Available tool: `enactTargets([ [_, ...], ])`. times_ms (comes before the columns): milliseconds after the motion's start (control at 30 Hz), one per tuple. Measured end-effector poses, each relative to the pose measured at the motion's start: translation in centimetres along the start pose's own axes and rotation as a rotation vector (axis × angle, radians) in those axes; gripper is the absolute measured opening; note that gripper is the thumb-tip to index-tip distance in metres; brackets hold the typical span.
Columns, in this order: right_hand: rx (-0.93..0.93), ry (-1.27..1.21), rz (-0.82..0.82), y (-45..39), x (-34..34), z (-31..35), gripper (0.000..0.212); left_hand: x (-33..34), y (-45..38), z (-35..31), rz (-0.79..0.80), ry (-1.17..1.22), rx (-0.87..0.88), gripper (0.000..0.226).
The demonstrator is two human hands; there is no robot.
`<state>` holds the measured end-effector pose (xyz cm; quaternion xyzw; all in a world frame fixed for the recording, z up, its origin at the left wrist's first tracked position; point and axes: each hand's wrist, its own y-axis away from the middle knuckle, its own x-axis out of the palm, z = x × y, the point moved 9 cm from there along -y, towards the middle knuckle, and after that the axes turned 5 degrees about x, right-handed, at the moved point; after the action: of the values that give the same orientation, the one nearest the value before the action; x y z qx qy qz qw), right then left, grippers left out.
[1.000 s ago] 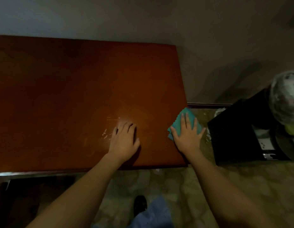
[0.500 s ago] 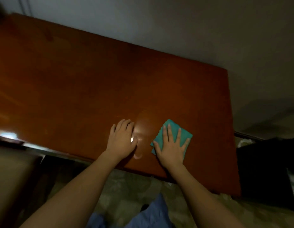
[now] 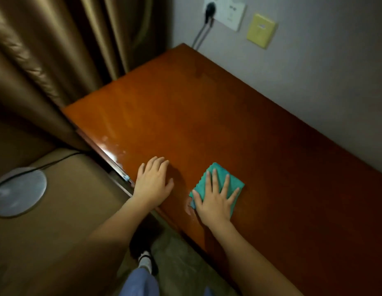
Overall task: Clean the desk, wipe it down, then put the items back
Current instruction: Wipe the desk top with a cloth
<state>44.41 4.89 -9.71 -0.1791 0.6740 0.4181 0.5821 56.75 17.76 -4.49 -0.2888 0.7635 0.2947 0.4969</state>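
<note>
Your right hand [image 3: 215,201] lies flat on the folded teal microfibre cloth [image 3: 221,178], fingers straight and spread, palm pressing it to the glossy reddish-brown wooden desk top [image 3: 207,116]. The cloth sits near the front edge of the desk; its far corner shows beyond your fingertips and a scalloped edge shows just beside your thumb.

Your left hand [image 3: 153,182] rests on the wood just beside the right, fingers relaxed and close together, holding nothing. Its heel is at the desk's front left edge.

Judgement on handling: the cloth looks soft, light and limp. It will bunch if pushed from one corner. Keep the palm on the middle of the fold and the fingers fanned to its far edge. The lacquered top appears slick, so expect easy sliding under steady downward pressure.

Pale smears [image 3: 113,144] show on the wood beyond your left fingertips, near the left edge. No desk items are in view on the surface; wiping seems unfinished.
</note>
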Motion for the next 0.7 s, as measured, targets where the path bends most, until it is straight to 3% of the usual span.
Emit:
enactTargets([
  [233,-0.105,0.054,-0.029,-9.1,-3.3,14.2,0.073,-4.6,-4.8,11.9,-0.035,0.006,-0.070,0.057],
  [433,-0.184,0.074,-0.067,-14.6,-5.6,24.2,0.074,-7.6,-6.6,21.6,-0.083,0.053,-0.180,0.058],
  [700,-0.323,0.092,-0.097,-19.9,-7.2,35.7,0.071,-8.6,-6.0,30.1,-0.109,0.112,-0.301,0.060],
])
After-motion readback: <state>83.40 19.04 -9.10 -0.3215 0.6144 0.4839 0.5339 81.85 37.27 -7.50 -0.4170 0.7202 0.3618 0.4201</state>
